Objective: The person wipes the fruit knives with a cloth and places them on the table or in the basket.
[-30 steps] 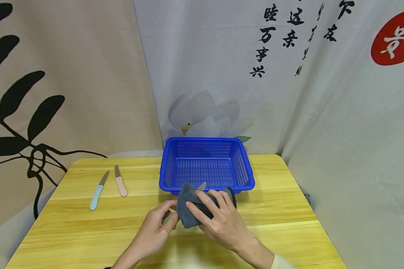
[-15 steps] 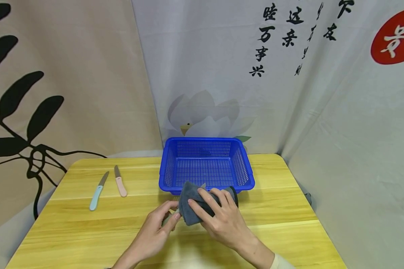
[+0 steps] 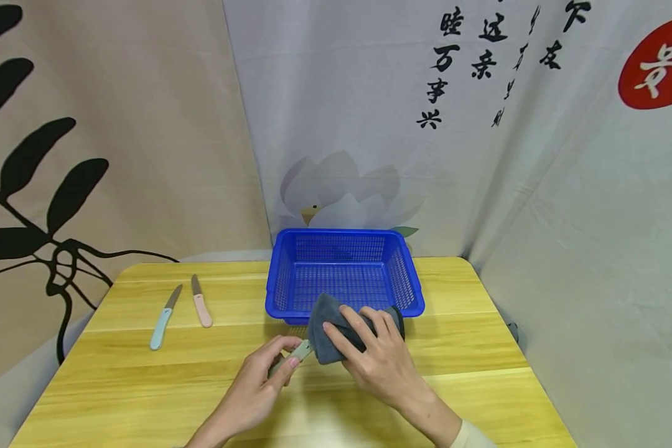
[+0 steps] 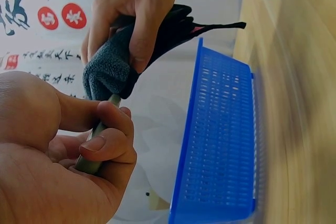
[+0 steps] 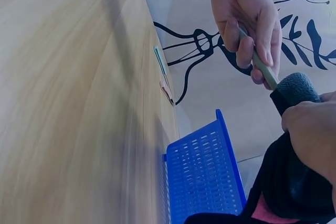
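At the near middle of the wooden table [image 3: 117, 386], both hands are raised above the top over one green-handled knife [image 3: 304, 350]. The left hand [image 3: 263, 376] has its fingers and thumb curled round the pale green handle, which slants up toward the far right. Past the handle, the knife is hidden in a folded dark gray cloth [image 3: 320, 336] with black edging. The right hand [image 3: 378, 361] grasps this cloth, its thumb on one side and its fingers bent over the other; a pale sleeve [image 3: 470, 435] shows at that wrist. The cloth covers part of the near rim of a blue plastic basket [image 3: 341, 249] in the head view, and the left wrist view shows it held higher than the basket. The basket stands at the far middle of the table, its walls and floor a mesh of small holes. On the far left lie a blue-handled paring knife [image 3: 161, 328] and, just to its right, a pink-handled paring knife [image 3: 201, 309], well apart from the hands, blades toward the far side. Behind hangs a pale curtain [image 3: 341, 74] printed with black leaves, Chinese characters and a red oval.
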`<state>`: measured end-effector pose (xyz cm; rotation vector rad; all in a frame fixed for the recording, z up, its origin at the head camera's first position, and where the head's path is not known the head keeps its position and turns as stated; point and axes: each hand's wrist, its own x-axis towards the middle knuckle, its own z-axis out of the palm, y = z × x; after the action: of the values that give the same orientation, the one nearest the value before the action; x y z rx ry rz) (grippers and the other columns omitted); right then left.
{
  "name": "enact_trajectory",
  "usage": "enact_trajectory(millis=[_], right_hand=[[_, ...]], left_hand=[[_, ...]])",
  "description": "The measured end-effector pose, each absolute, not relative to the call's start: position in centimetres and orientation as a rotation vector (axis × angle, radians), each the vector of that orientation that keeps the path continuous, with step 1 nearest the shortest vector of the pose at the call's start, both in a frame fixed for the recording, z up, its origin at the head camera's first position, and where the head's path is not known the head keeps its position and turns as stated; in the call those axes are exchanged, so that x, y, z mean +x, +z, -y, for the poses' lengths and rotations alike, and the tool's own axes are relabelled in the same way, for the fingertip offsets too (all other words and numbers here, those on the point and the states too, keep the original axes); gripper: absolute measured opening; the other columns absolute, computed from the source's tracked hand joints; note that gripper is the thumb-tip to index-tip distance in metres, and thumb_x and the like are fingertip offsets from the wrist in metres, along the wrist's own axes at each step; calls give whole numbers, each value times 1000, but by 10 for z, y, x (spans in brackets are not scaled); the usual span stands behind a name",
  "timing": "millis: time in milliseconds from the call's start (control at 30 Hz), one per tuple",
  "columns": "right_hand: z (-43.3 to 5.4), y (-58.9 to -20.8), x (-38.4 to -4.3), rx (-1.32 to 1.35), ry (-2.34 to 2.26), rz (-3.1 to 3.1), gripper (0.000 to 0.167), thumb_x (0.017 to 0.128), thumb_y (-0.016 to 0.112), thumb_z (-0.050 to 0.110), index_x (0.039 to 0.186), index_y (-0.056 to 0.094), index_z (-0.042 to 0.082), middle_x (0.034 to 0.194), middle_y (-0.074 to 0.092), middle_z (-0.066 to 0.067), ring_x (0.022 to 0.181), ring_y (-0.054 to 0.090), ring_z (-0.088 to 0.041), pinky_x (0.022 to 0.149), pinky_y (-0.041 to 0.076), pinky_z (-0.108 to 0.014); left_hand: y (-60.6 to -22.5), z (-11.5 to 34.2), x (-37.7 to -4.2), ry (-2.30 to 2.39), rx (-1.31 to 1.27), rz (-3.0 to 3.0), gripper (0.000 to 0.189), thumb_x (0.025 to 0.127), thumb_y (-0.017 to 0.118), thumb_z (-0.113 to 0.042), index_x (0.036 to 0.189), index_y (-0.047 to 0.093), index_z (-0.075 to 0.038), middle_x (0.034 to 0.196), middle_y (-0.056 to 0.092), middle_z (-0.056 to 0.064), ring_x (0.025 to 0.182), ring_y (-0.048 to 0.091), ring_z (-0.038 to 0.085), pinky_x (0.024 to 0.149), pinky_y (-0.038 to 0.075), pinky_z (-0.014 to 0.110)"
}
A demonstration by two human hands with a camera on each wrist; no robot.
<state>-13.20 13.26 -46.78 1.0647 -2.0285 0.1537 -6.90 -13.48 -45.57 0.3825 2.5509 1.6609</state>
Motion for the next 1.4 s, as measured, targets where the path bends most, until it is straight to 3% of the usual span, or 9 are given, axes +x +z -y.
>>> enact_trajectory(millis=[667,1000,1233,1400], right_hand=[[-157,-466,-150,999,102,2088,76,80,101,30,150,72,22,144,71,-18,116,65,-40,95,59,-54],[-173,-459,-156,931,180,2108,53,97,75,23,149,73,17,147,69,-24,117,63,-45,94,56,-59],[-155,-458,-140,1066,247,2045,63,91,84,27,152,71,19,145,70,-21,118,64,-41,96,59,-57],[-136,-458,-127,1144,238,2001,77,80,100,31,151,72,21,146,71,-16,116,66,-35,98,59,-50]], left_hand=[[-459,136,-68,1640,367,-2533,22,117,61,-17,135,73,-15,90,63,3,72,55,4,58,48,25],[-460,137,-69,1641,279,-2523,23,115,64,-18,136,73,-14,88,63,3,70,55,5,57,46,24],[-458,136,-70,1637,224,-2518,24,115,65,-19,137,73,-14,87,64,3,68,54,6,57,45,24],[-458,134,-70,1631,255,-2545,25,116,65,-20,138,73,-13,89,65,2,70,58,6,58,48,24]])
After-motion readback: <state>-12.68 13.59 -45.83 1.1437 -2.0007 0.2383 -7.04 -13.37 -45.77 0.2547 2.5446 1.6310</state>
